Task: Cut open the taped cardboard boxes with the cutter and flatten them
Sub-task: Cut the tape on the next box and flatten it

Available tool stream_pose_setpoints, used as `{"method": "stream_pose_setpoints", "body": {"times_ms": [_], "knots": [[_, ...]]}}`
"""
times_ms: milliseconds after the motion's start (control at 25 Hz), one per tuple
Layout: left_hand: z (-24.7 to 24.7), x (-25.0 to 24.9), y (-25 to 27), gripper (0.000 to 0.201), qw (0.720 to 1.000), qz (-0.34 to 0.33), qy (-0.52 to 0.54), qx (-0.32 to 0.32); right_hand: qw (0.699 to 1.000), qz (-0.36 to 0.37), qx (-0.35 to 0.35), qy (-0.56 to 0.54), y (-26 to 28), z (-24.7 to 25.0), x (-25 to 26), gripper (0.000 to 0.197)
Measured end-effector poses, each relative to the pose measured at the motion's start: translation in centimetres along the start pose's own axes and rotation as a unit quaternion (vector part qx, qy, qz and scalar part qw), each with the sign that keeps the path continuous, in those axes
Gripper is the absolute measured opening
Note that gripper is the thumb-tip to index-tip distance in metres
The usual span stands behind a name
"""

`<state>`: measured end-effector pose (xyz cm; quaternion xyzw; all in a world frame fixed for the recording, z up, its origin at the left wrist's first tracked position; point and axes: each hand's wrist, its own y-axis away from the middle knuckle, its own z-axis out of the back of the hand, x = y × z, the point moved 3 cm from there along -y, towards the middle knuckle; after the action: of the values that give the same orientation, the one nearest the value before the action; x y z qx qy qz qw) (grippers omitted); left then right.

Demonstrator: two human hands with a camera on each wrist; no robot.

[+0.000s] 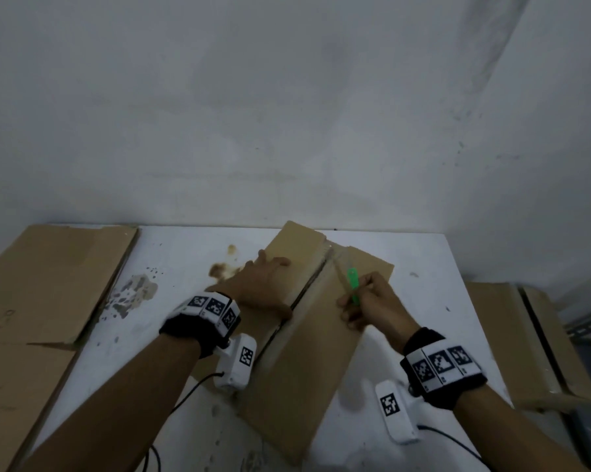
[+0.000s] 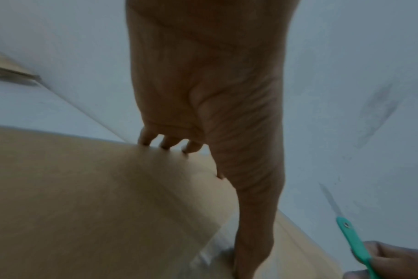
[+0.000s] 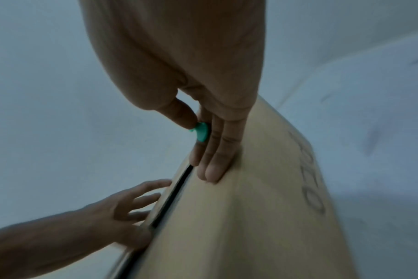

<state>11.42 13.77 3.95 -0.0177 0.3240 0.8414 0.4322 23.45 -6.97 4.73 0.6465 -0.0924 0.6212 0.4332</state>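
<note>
Cardboard box (image 1: 307, 321) lies in the middle of the white desk (image 1: 171, 264), turned at an angle, with a dark open seam running along its top between the two flaps. The left hand (image 1: 263, 287) rests flat on the left flap, fingers spread and straight, pressing the cardboard down; the wrist view shows its fingertips (image 2: 170, 143) reaching the far edge of that flap. The thumb of this hand lies just beside the seam.

The right hand (image 1: 372, 303) sits on the right flap, just across the seam from the left hand. Its grip is pinched on the green cutter (image 1: 352, 284): the thumb presses the handle against the curled-in index finger, while the other fingers (image 3: 215, 166) lie straight and rest on the cardboard. The cutter points away from the person, its thin blade slanting toward the far end of the seam; whether the tip touches the box is too blurred to tell.

Flattened cardboard (image 1: 48, 294) covers the left part of the desk, well apart from the hands. Another box (image 1: 532, 342) with a dark seam along its top stands at the right edge, beyond the right wrist. Brown and grey stains (image 1: 219, 269) mark the desk just beside the left hand. A grey wall (image 1: 287, 114) rises behind the desk.
</note>
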Motion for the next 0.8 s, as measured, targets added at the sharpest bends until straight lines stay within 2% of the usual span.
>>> {"method": "stream_pose_setpoints", "body": {"times_ms": [200,360,440,520,720,800], "knots": [[0.9,0.1,0.7,0.113,0.992,-0.033,-0.094,0.074,0.985,0.052,-0.082,0.140,-2.3,3.0,0.3,0.008],[2.0,-0.5,1.0,0.110,0.979,-0.047,-0.157,0.125,0.976,0.066,-0.084,0.189,-2.5,2.8,-0.8,0.003],[2.9,-0.6,0.4,0.106,0.986,-0.042,-0.130,0.091,0.982,0.046,-0.081,0.164,-2.3,2.5,-1.5,0.004],[3.0,-1.4,-0.5,0.112,0.993,-0.034,-0.102,0.053,0.991,0.007,-0.073,0.112,-1.9,2.1,-2.0,0.008],[1.1,-6.8,-2.9,0.107,0.989,-0.066,-0.120,0.047,0.998,-0.049,-0.014,0.040,-1.5,2.6,-1.7,0.013],[0.9,-8.0,-3.6,0.118,0.985,-0.078,-0.146,0.039,0.998,-0.049,-0.010,0.041,-2.1,3.4,-1.5,0.012]]}}
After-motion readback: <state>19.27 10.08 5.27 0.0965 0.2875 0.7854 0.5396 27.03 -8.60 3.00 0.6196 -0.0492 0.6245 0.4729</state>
